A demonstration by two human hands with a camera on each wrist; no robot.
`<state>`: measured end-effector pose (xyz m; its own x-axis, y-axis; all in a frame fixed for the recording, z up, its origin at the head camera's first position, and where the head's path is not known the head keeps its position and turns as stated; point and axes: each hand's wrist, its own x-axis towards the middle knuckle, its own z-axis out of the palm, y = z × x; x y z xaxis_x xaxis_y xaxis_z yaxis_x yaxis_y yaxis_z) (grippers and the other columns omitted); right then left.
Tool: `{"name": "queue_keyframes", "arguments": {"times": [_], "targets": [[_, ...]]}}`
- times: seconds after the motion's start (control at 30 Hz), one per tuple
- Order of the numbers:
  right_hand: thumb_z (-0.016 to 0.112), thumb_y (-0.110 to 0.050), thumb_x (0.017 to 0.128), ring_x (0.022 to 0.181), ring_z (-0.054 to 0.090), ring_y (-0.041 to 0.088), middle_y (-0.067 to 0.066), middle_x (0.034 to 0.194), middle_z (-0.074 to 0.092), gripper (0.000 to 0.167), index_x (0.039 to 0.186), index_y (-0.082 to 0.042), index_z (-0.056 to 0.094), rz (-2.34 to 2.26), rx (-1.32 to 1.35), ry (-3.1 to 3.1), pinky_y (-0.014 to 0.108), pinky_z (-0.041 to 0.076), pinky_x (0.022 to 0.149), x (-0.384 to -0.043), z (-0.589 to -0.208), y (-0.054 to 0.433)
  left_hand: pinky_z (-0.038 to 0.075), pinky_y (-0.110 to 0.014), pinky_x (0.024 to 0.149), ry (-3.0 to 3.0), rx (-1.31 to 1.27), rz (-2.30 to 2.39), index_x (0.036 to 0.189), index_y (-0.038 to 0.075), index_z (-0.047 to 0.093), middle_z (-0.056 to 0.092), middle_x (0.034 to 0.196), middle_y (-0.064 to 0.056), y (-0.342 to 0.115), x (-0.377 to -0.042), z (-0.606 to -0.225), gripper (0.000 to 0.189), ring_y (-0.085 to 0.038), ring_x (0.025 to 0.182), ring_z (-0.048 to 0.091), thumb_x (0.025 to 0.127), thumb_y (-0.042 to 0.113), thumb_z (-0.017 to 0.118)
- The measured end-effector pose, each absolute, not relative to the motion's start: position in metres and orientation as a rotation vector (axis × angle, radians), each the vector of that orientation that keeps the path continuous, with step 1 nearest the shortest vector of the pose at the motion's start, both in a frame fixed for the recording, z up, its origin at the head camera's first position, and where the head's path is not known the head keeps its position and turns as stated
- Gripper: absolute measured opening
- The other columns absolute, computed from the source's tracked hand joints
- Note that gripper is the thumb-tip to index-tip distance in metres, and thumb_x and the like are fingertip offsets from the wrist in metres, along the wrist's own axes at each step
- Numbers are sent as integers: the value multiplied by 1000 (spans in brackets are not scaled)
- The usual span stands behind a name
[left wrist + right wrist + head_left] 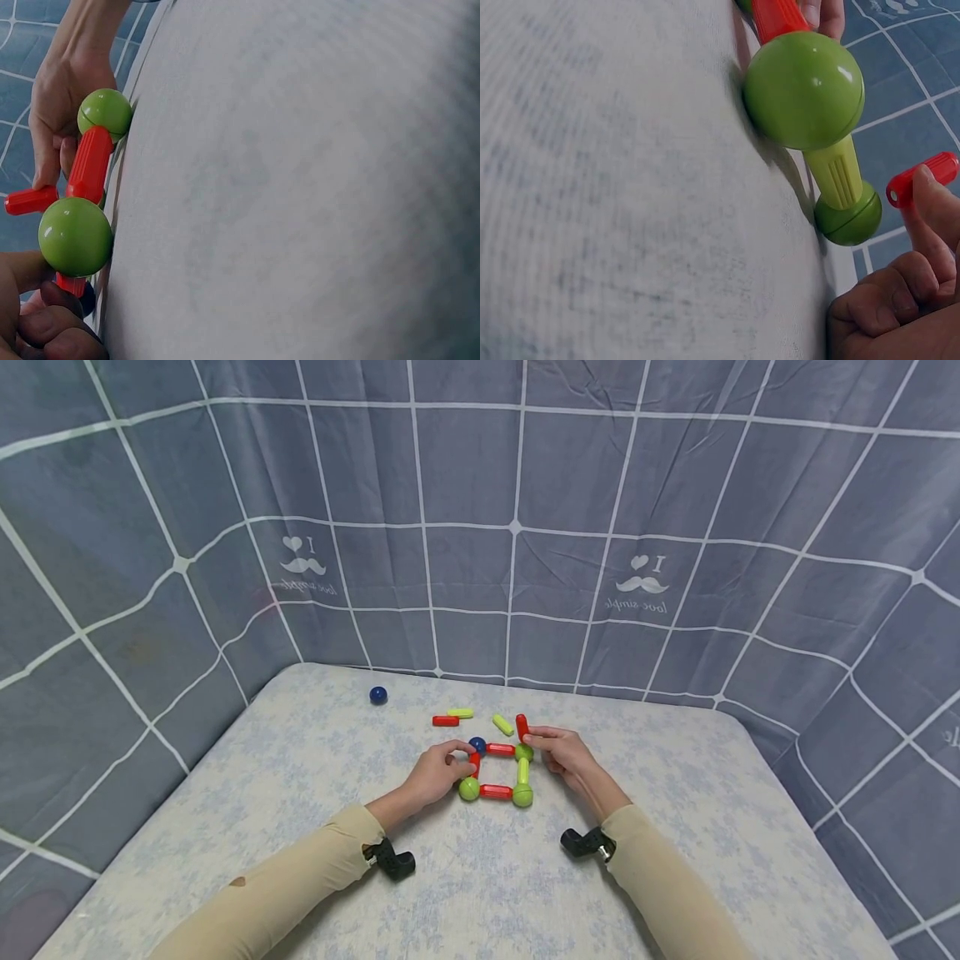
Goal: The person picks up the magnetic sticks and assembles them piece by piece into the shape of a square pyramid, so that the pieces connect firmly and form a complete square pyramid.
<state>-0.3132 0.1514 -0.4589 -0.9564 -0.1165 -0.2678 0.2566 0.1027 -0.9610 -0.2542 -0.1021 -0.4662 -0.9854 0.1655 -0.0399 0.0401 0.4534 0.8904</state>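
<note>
A square of balls and rods lies on the table. Its corners are a blue ball [477, 744] at far left and green balls at far right [523, 752], near right [522, 795] and near left [469, 789]. Three sides are red rods; the right one is a yellow-green rod [522, 770]. My left hand [437, 773] grips the left red rod [475, 762], its fingers beside the blue ball. Between thumb and finger, my right hand [564, 752] pinches a loose red rod [924, 179], raised just above the far right ball; a small gap shows in the right wrist view.
Behind the square lie a loose red rod [446, 721] and two yellow-green rods, one at left [461, 713] and one at right [502, 725]. A second blue ball [378, 695] sits at the back left. A grey gridded curtain [465, 568] surrounds the table [480, 893].
</note>
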Motion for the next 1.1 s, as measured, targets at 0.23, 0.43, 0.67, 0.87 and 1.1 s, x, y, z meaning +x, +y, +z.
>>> {"name": "queue_keyframes", "arguments": {"times": [0.23,0.43,0.67,0.87,1.1], "targets": [[79,-21,88,50,26,12,-7,75,60,40,125,-8,71,-1941,173,2100,26,24,50,-311,-459,149,40,-29,63,2564,180,1568,124,14,67,58,75,-5,-102,-254,-466,29,-16,66,51,96,21,68],[79,-21,88,50,25,12,-8,73,59,41,125,-8,70,-1942,182,2103,26,23,51,-310,-459,148,39,-29,62,2571,167,1563,123,15,67,57,74,-4,-103,-254,-468,28,-16,66,50,96,21,69],[79,-20,88,49,27,12,-6,74,60,37,123,-10,73,-1912,186,2156,26,25,50,-310,-461,147,39,-29,62,2568,176,1568,123,15,67,59,76,-4,-103,-255,-468,27,-15,67,50,96,22,69],[78,-20,88,49,28,12,-6,73,57,38,124,-9,72,-1904,173,2193,26,26,49,-308,-461,148,40,-29,63,2576,181,1561,123,15,67,60,76,-5,-102,-255,-468,28,-15,67,51,96,23,69],[78,-19,89,48,26,12,-5,71,55,38,125,-8,71,-1906,154,2185,26,25,49,-308,-463,148,40,-29,63,2581,177,1555,123,15,67,61,78,-5,-102,-254,-467,28,-15,67,52,96,22,69]]}}
